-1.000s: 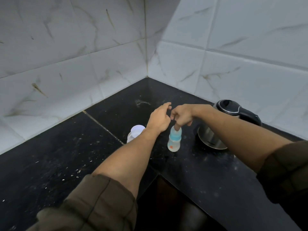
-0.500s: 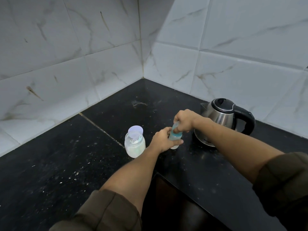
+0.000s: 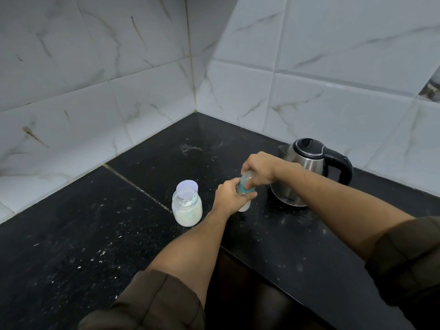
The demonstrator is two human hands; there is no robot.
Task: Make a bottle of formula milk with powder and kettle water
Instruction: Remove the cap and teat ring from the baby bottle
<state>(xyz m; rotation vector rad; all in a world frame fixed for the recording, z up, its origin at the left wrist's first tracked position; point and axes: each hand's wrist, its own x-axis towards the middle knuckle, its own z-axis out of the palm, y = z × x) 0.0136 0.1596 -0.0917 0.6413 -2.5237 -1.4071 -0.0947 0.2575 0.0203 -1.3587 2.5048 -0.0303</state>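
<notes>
Left hand (image 3: pixel 227 195) wrapped round one baby bottle (image 3: pixel 245 206); right hand (image 3: pixel 258 169) gripping its cap (image 3: pixel 247 178). Beside: one powder jar (image 3: pixel 187 209), one kettle (image 3: pixel 307 167), on black counter (image 3: pixel 71 234).

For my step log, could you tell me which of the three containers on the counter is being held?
The baby bottle, the small one with the teal collar: both hands grip it, while the powder jar and kettle stand untouched.
</notes>
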